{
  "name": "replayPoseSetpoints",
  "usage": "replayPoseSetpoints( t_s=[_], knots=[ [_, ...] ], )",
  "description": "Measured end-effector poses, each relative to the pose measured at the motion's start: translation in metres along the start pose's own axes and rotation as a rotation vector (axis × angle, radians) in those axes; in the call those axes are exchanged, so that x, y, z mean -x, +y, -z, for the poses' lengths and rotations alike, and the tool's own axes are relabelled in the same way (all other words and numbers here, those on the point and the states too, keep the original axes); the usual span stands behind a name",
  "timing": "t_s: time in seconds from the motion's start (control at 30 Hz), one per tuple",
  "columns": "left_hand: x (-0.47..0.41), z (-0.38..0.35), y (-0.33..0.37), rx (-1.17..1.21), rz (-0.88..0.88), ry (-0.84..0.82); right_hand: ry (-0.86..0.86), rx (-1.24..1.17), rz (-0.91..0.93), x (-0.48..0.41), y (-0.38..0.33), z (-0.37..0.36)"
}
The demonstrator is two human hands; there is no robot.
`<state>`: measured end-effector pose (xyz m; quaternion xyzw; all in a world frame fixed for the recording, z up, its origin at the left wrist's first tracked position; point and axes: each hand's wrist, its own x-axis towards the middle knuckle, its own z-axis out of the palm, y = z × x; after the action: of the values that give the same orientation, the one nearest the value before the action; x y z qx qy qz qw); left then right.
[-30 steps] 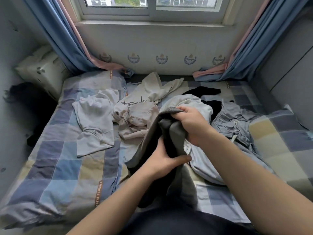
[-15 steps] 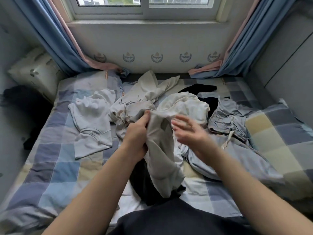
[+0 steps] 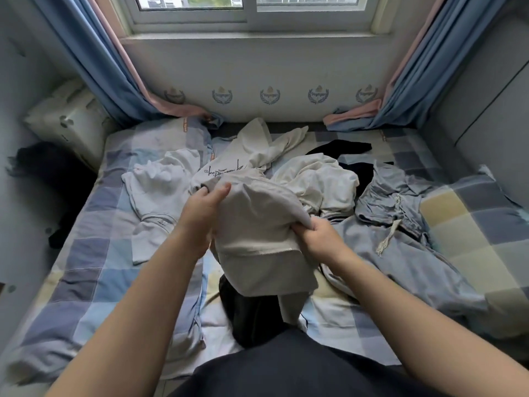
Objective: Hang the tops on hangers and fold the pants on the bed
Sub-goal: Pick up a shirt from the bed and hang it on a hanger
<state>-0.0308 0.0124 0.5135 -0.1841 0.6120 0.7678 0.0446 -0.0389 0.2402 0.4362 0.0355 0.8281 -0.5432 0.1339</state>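
Observation:
Both hands hold a beige-grey garment (image 3: 257,233) with a stitched hem above the bed's middle. My left hand (image 3: 204,207) grips its upper left edge; my right hand (image 3: 313,236) is closed on its right edge. A dark inner part (image 3: 252,316) hangs below it. On the checked bedsheet (image 3: 86,282) lie a white T-shirt (image 3: 156,202), a cream top with black lettering (image 3: 252,156), a white top (image 3: 320,181), a black garment (image 3: 343,147) and light blue drawstring pants (image 3: 400,224).
A pillow (image 3: 68,121) leans in the far left corner beside a dark object (image 3: 51,173). Blue and pink curtains (image 3: 100,67) hang either side of the window (image 3: 249,10). A grey padded wall (image 3: 486,110) runs along the right.
My right hand, open half a second ago, has closed on the garment's right edge. My left hand shifted up along its top edge, and the cloth is now spread wider between both hands.

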Motion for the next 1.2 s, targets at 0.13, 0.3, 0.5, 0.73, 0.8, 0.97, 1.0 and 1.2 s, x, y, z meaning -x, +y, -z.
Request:
replayPoseSetpoints(
  t_s=[0.13, 0.3, 0.5, 0.73, 0.8, 0.97, 1.0, 1.2],
  knots=[
    [0.018, -0.004, -0.035, -0.489, -0.169, -0.057, -0.048, -0.271, -0.119, 0.004, -0.046, 0.005],
    [0.039, -0.031, -0.077, -0.554, -0.166, -0.39, -0.081, -0.488, -0.142, 0.013, -0.095, 0.015],
    [0.014, -0.044, -0.067, -0.632, -0.211, 0.055, -0.191, -0.656, -0.085, 0.023, -0.093, 0.022],
    [0.007, -0.041, -0.056, 0.105, 0.134, 0.169, -0.248, 0.031, -0.047, 0.061, 0.021, 0.0],
    [0.01, -0.047, -0.051, 0.15, 0.175, 0.131, -0.328, 0.094, -0.123, 0.068, 0.048, -0.02],
    [0.018, -0.057, -0.037, 0.288, 0.296, 0.075, -0.172, 0.204, -0.114, 0.045, 0.076, -0.043],
    [0.016, -0.054, -0.034, 0.308, 0.3, 0.094, -0.15, 0.265, -0.114, 0.038, 0.077, -0.038],
    [0.002, -0.012, -0.034, 0.084, 0.14, 0.233, 0.056, 0.135, 0.024, 0.016, 0.048, 0.011]
  ],
)
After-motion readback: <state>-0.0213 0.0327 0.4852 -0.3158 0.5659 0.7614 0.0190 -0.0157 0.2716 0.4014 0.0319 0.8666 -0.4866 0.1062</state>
